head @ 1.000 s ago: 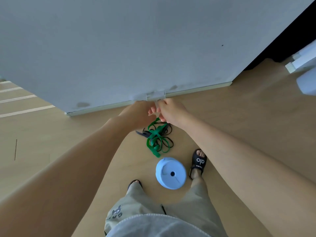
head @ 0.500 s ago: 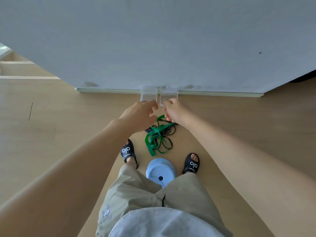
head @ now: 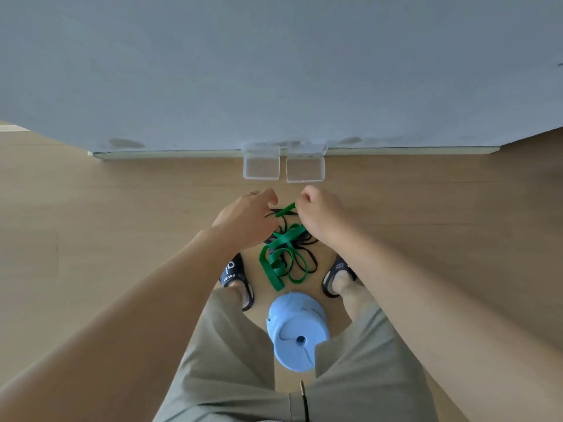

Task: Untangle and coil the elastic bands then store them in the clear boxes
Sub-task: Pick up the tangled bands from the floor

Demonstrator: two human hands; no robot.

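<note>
A tangle of green elastic bands (head: 278,257) and thin black bands (head: 307,260) lies on the wooden floor between my feet. My right hand (head: 320,217) pinches one end of a green band at the top of the tangle. My left hand (head: 246,219) has its fingers curled down into the left side of the tangle; what they hold is hidden. Two clear boxes stand open and empty by the wall: the left box (head: 261,167) and the right box (head: 305,169), just beyond my hands.
A light blue round stool (head: 297,330) stands under me between my legs. My feet in black sandals (head: 234,274) flank the tangle. A grey wall (head: 274,71) with a baseboard runs behind the boxes. Wooden floor (head: 106,223) spreads to both sides.
My hands drew back from the boxes to the tangle, and both boxes now show in full. The view tilted down and the stool sits closer under me.
</note>
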